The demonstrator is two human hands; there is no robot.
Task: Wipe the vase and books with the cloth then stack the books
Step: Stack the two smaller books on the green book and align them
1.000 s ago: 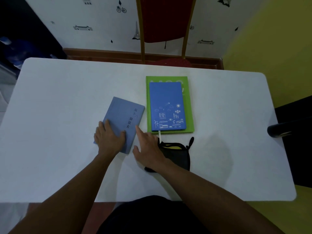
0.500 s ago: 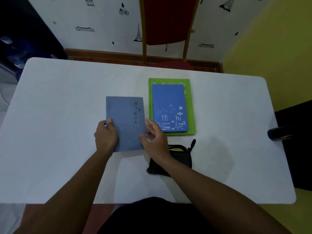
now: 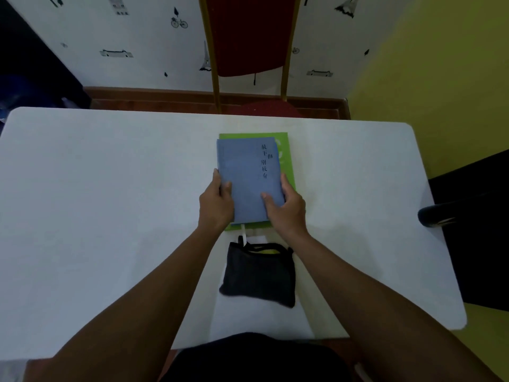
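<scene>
A grey-blue book (image 3: 248, 172) with dark characters on its cover lies on top of the book pile at the table's middle. Under it a green book (image 3: 286, 158) shows along the right and near edges; the bright blue book between them is almost fully hidden. My left hand (image 3: 217, 202) grips the grey-blue book's near left edge and my right hand (image 3: 286, 208) grips its near right corner. A dark folded cloth (image 3: 259, 274) lies on the table just in front of the pile, between my forearms. No vase is in view.
The white table (image 3: 96, 202) stretches wide to the left and right of the pile. A red chair (image 3: 248, 37) stands behind the far edge. A dark object (image 3: 438, 216) pokes in at the right edge.
Both hands lifted the grey-blue book from the table left of the pile and carried it right, onto the bright blue book. The cloth has stayed where it was.
</scene>
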